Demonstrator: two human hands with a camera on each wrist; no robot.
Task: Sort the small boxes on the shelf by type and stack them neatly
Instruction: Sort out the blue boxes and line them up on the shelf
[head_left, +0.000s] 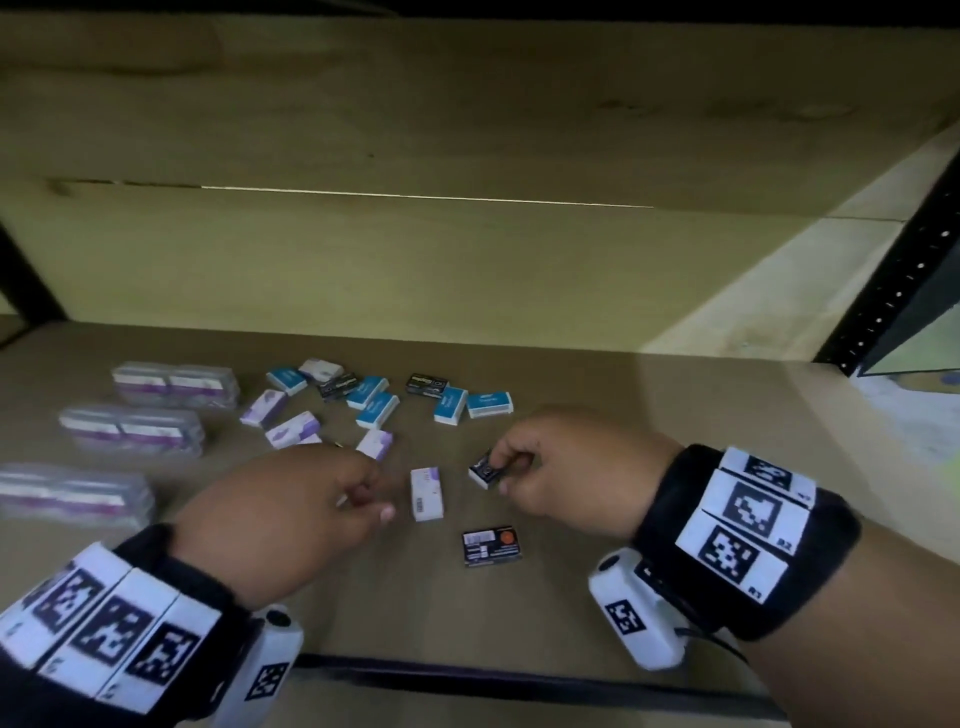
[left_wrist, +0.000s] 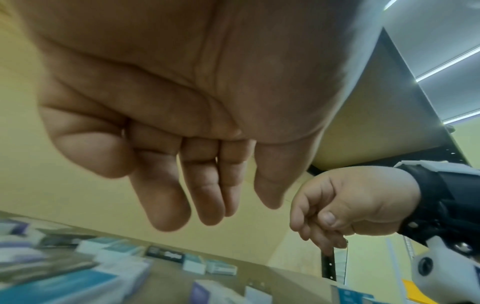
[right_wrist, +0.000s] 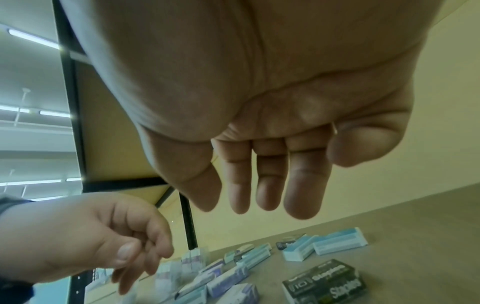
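bare shelf (head_left: 649, 467) rightward; scattered boxes (head_left: 374, 400) leftward

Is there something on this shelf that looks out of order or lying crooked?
Yes. The blue boxes, purple boxes and black boxes lie mixed together at odd angles. One purple box and one black box lie apart, nearer the front. No damage shows.

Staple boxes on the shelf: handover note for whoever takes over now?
Left hand open, empty, beside a purple-white box.
Right hand at a black Staples box; grip unclear.
Another black box lies nearer the front edge.
Blue boxes and more purple-white and black ones lie mixed further back on the shelf.
Done: no stacks visible.
Left: group by type, stack.
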